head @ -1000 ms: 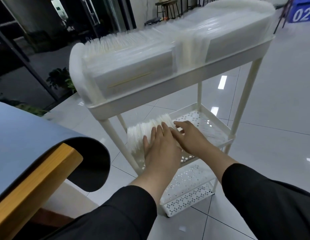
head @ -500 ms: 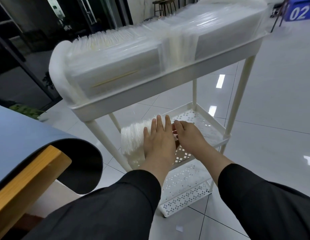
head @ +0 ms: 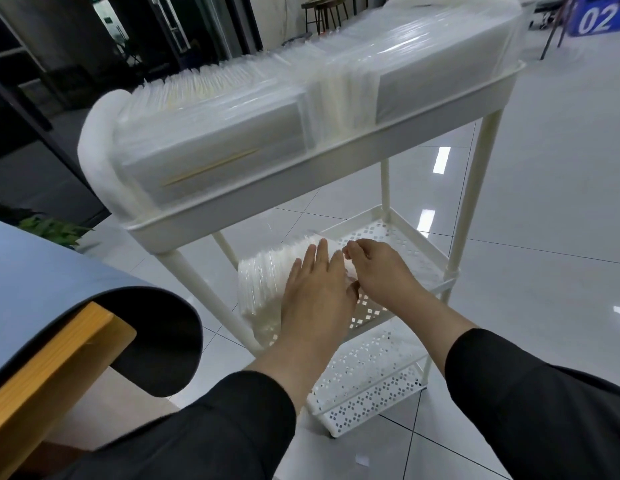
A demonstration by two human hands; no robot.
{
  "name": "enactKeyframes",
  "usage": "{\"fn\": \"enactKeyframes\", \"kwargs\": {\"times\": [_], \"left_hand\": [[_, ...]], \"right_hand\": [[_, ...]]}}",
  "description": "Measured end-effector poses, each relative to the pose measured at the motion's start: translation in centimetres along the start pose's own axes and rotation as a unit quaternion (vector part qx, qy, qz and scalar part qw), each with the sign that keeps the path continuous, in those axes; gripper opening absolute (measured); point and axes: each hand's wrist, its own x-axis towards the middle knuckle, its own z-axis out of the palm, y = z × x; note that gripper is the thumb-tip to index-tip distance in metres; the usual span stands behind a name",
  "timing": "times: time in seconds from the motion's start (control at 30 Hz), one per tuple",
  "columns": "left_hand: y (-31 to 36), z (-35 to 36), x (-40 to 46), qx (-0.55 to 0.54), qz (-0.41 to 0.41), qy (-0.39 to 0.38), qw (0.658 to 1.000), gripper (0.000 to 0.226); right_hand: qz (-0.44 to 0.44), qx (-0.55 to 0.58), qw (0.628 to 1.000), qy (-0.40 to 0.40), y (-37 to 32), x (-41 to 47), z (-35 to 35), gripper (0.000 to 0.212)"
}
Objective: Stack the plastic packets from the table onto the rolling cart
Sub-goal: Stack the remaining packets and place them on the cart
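Note:
A white rolling cart (head: 336, 174) stands in front of me with three tiers. Its top tray is packed with rows of clear plastic packets (head: 225, 123) standing on edge. On the perforated middle shelf (head: 398, 240) a smaller row of packets (head: 263, 282) leans at the left end. My left hand (head: 319, 292) presses flat, fingers straight, against the near face of that row. My right hand (head: 378, 268) is beside it with fingers curled at the row's right edge, seemingly pinching a packet; the contact is partly hidden.
The table's corner (head: 59, 348), wood-edged with a blue-grey mat curling over it, is at the lower left. The cart's bottom shelf (head: 371, 386) holds nothing. Glossy tiled floor (head: 544, 202) spreads to the right; stools and a blue sign stand far behind.
The view has shifted slightly. My left hand stays flat on the packet row on the middle shelf, while my right hand's fingers have curled more at the row's right edge.

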Motion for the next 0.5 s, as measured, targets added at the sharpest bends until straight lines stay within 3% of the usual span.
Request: {"fn": "enactKeyframes", "kwargs": {"times": [0.07,0.13,0.33,0.5], "left_hand": [[0.1,-0.5,-1.5,-0.055,0.036,0.085,0.994,0.029],[0.4,-1.1,-2.9,-0.073,0.041,0.113,0.99,0.027],[-0.2,-1.0,-3.4,-0.069,-0.021,-0.012,0.997,0.028],[0.0,-2.1,-4.5,-0.084,-0.014,0.006,0.996,0.028]], "right_hand": [[0.002,-0.024,1.0,-0.009,0.3,0.3,-0.2,0.046],[0.009,-0.03,0.999,-0.018,0.5,0.3,-0.3,0.047],[-0.01,-0.06,0.997,-0.038,-0.1,-0.1,-0.7,0.05],[-0.031,-0.093,0.995,-0.008,-0.7,-1.4,-1.5,0.045]]}}
